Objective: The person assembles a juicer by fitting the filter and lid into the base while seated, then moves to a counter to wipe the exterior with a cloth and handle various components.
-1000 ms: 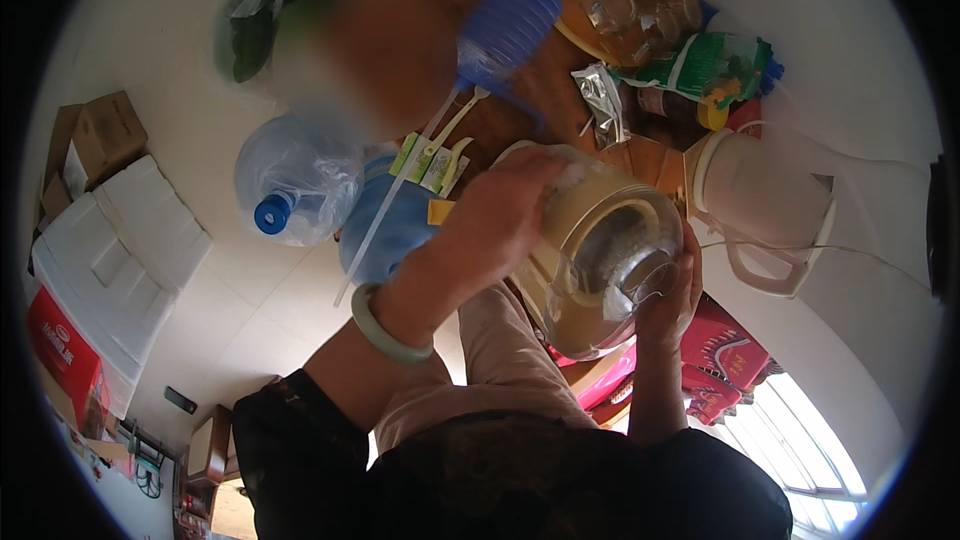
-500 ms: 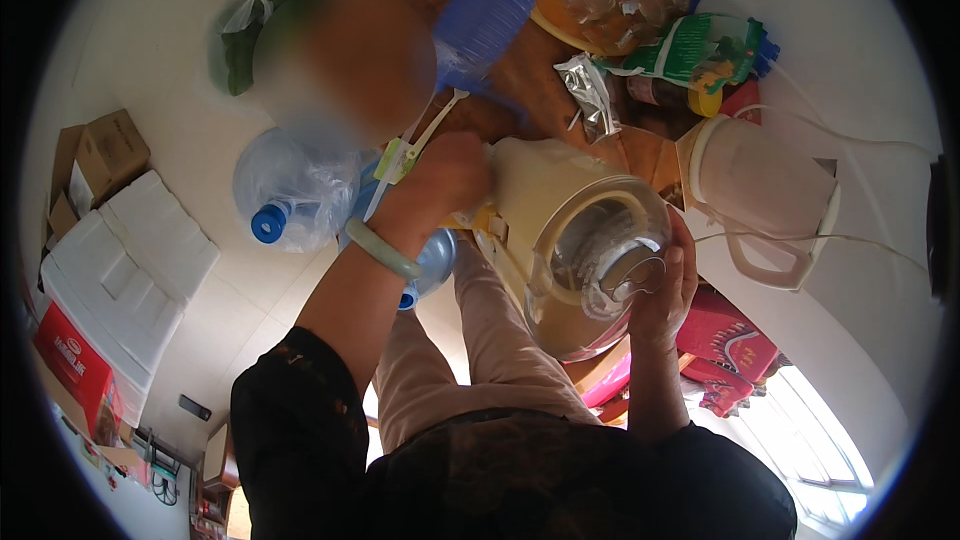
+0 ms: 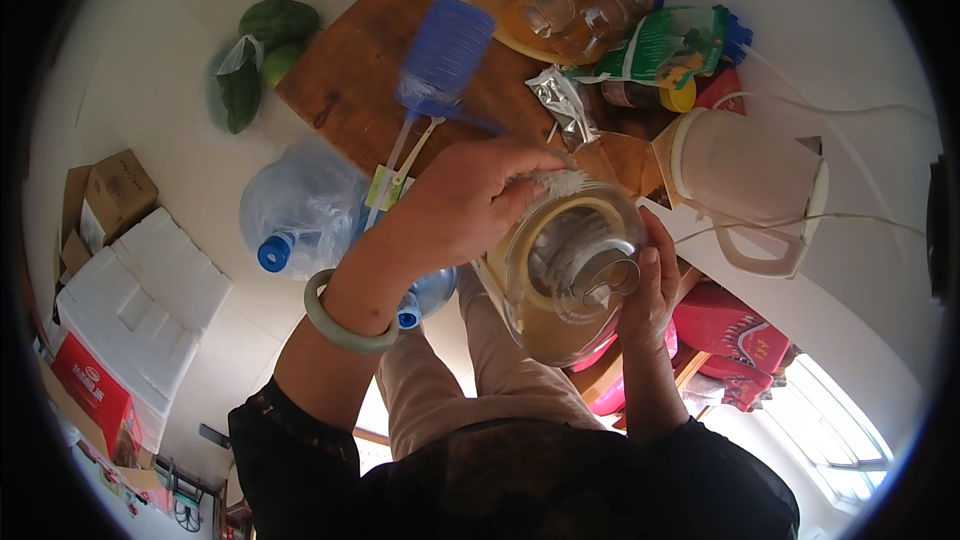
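Note:
A cream, rounded appliance with a clear round top is tilted toward me above my legs. A curved, shiny metal piece shows at the middle of the clear top. My right hand grips the appliance's right side, fingers along its edge. At the far rim, my left hand pinches a grey, fuzzy scrubbing pad against the clear top. A pale green bangle circles my left wrist. The appliance's far side is hidden behind my left hand.
On the brown wooden table lie a blue fly swatter, a foil packet and a yellow tray of glasses. At right stands a pale jug near a cord. Water bottles stand on the floor at left.
My left hand has moved right and up, from the appliance's left side to its far rim, where the grey pad now shows. A blurred patch over the table is gone.

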